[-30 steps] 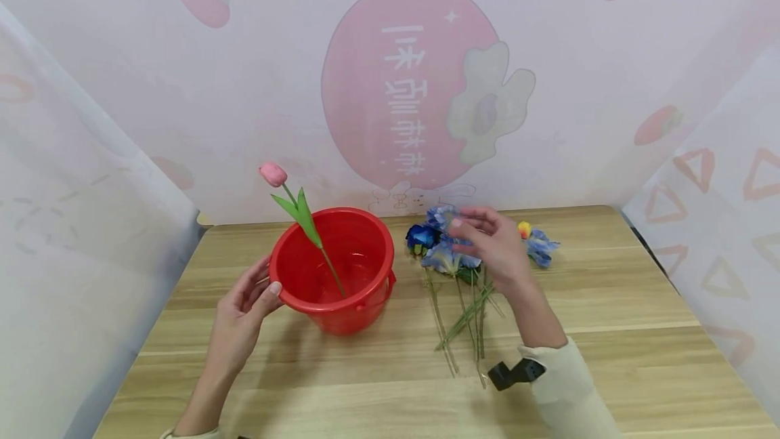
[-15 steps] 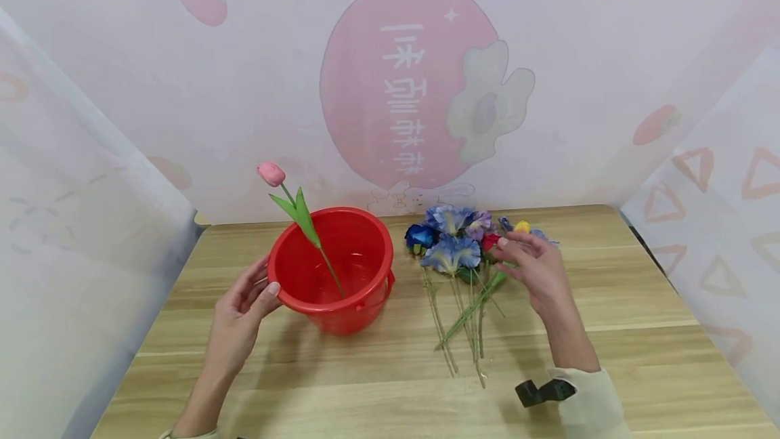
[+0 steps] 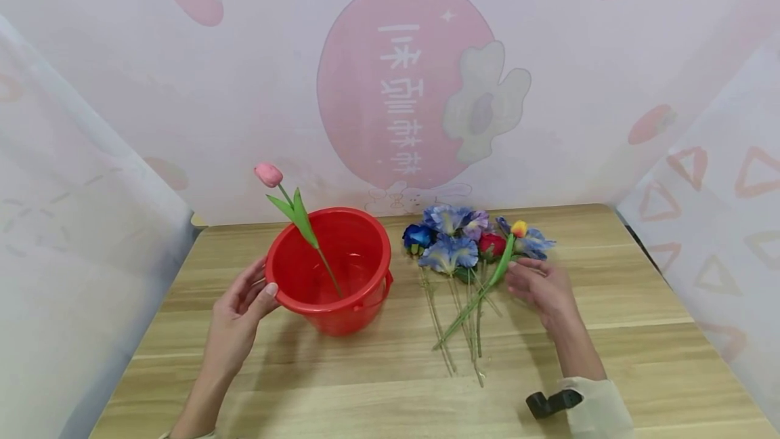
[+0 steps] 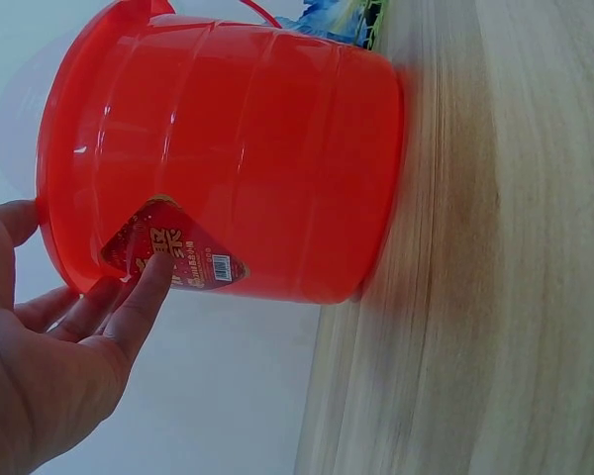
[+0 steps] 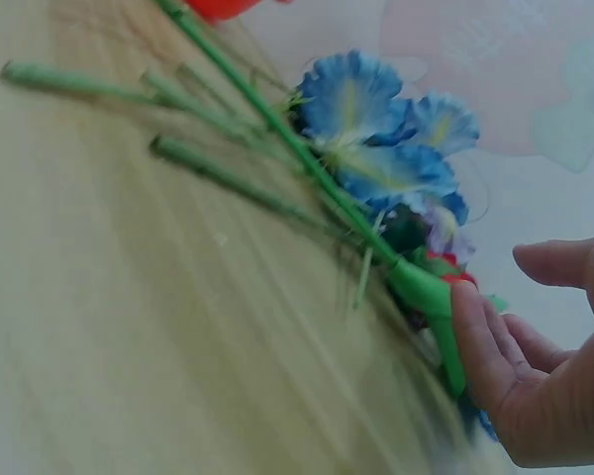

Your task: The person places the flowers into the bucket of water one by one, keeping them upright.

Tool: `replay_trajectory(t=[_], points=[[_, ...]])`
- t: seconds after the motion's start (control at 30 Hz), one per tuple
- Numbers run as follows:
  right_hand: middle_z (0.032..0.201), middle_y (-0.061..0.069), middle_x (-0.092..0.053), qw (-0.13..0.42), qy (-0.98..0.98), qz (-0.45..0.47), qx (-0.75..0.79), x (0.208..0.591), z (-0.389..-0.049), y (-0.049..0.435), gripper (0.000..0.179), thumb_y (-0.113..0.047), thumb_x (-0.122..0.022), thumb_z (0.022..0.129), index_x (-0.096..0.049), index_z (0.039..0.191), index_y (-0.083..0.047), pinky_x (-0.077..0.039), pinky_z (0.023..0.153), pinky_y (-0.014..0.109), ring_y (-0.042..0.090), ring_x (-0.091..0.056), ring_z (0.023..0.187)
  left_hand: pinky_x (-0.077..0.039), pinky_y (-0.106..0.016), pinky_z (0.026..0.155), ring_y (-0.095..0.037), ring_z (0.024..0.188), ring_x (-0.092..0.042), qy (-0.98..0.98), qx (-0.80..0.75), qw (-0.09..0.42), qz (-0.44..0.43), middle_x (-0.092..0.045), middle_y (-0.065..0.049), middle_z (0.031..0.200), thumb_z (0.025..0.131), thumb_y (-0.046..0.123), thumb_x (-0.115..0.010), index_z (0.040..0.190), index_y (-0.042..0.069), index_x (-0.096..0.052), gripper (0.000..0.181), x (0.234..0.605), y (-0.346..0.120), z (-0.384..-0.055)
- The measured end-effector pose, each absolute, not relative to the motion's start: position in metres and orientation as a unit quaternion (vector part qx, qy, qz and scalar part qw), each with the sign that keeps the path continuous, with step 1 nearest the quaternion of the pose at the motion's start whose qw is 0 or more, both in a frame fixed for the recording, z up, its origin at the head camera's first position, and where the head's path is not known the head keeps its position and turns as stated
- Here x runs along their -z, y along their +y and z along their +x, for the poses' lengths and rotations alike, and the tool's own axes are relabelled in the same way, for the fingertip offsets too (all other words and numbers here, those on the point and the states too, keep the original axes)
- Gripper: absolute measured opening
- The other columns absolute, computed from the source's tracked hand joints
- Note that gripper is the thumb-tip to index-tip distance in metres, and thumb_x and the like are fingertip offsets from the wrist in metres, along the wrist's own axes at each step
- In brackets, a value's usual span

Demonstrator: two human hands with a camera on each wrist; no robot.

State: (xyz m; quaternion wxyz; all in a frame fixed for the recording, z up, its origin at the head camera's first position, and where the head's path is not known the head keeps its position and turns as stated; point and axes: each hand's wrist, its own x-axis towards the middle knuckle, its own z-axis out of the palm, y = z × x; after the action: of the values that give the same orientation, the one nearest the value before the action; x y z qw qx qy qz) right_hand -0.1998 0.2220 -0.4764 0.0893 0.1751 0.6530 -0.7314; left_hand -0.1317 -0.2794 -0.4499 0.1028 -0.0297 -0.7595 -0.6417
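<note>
My left hand (image 3: 234,317) holds the red bucket (image 3: 347,320) at its left rim, thumb on the rim and fingers against the outer wall; the left wrist view shows a fingertip on the bucket's diamond label (image 4: 168,247). A pink tulip (image 3: 269,175) leans inside the bucket, its bloom above the rim. My right hand (image 3: 545,293) is beside the green leaf of a yellow-orange tulip (image 3: 519,228), thumb apart from the fingers. In the right wrist view, the fingertips overlap that leaf (image 5: 424,289) and nothing is pinched.
Right of the bucket lie blue irises (image 3: 449,254), a dark blue flower (image 3: 418,236), a purple flower (image 3: 475,224) and a red rose (image 3: 491,245). Their stems cross toward the front of the wooden table (image 3: 378,405). A printed curtain (image 3: 274,87) stands behind.
My right hand has moved right and toward me, from over the blue irises to beside the yellow-orange tulip, uncovering the flowers. My left hand and the bucket have stayed in place.
</note>
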Motion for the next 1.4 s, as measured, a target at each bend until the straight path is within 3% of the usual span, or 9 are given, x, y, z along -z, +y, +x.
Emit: replay_trajectory(t=[0.17,0.3,0.7,1.2,1.4], points=[[0.117,0.01,-0.08,0.132,0.658,0.165,0.723,0.487,-0.198,0.222,0.073,-0.017,-0.07,0.106,-0.032,0.161,0.011,-0.065,0.098,0.031,0.015,-0.079,0.105,-0.065,-0.023,0.091,-0.006,0.125,-0.07,-0.766,0.635,0.102,-0.025,-0.059,-0.013,0.152,0.108,0.014,-0.065,0.163,0.009,-0.045,0.059,0.449,-0.28,-0.131],[0.127,0.015,-0.077,0.149,0.655,0.154,0.725,0.494,-0.199,0.22,0.07,-0.015,-0.068,0.107,-0.032,0.161,0.012,-0.065,0.099,0.032,0.019,-0.078,0.112,-0.064,-0.023,0.091,-0.005,0.125,-0.07,-0.768,0.632,0.101,-0.023,-0.058,-0.015,0.153,0.108,0.015,-0.066,0.163,0.01,-0.045,0.059,0.448,-0.279,-0.131],[0.106,-0.001,-0.078,0.16,0.635,0.149,0.741,0.504,-0.208,0.221,0.074,-0.012,-0.066,0.108,-0.024,0.164,0.012,-0.067,0.093,0.03,0.012,-0.08,0.1,-0.065,-0.023,0.091,-0.006,0.125,-0.071,-0.766,0.635,0.1,-0.025,-0.058,-0.016,0.152,0.108,0.014,-0.066,0.163,0.009,-0.044,0.06,0.449,-0.279,-0.13],[0.104,0.0,-0.076,0.156,0.636,0.17,0.737,0.506,-0.219,0.215,0.066,-0.014,-0.066,0.108,-0.032,0.16,0.011,-0.067,0.091,0.028,0.011,-0.08,0.095,-0.064,-0.022,0.091,-0.005,0.125,-0.07,-0.768,0.633,0.1,-0.023,-0.057,-0.019,0.153,0.108,0.016,-0.065,0.164,0.01,-0.044,0.059,0.45,-0.279,-0.131],[0.105,0.0,-0.075,0.153,0.646,0.167,0.729,0.506,-0.219,0.215,0.073,-0.015,-0.066,0.108,-0.027,0.164,0.01,-0.067,0.09,0.028,0.009,-0.079,0.093,-0.064,-0.022,0.091,-0.004,0.125,-0.07,-0.766,0.635,0.101,-0.022,-0.057,-0.018,0.153,0.108,0.016,-0.065,0.163,0.01,-0.045,0.059,0.45,-0.28,-0.131]])
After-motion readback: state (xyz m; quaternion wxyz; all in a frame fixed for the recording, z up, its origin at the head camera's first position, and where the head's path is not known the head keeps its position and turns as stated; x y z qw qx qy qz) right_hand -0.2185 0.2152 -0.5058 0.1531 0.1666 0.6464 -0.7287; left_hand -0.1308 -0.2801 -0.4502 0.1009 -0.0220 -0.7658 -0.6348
